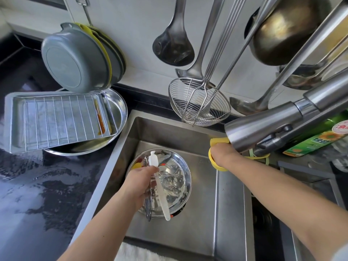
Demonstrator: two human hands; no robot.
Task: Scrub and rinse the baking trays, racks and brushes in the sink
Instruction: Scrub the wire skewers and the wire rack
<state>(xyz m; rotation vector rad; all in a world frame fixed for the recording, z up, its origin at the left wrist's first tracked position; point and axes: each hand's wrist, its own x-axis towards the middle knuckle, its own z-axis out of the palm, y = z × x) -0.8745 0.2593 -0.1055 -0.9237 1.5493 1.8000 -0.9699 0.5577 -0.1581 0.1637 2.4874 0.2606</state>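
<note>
White plastic brush (160, 183), bristled end up, gripped in curled fingers of left hand (140, 182), together with thin wire pieces of a small rack (147, 208); all held over round steel bowl (185, 178) on floor of sink (199, 223). Soapy froth and bubbles on bowl's shiny inside; red and yellow bits at its far rim, too small to name. Yellow sponge (213, 160), soft and folded, squeezed in right hand (223, 154) at sink's far right corner, under brushed-metal faucet (263, 129). Left of sink, on dark wet counter: rectangular baking tray (17, 125) with wire rack (62, 121) lying in it and orange-brown sauce streaks along its right edge, propped tilted on oval steel platter (118, 110). Grey pan (75, 59) leaning against wall behind. Green bottle (316, 140) lying near faucet.
</note>
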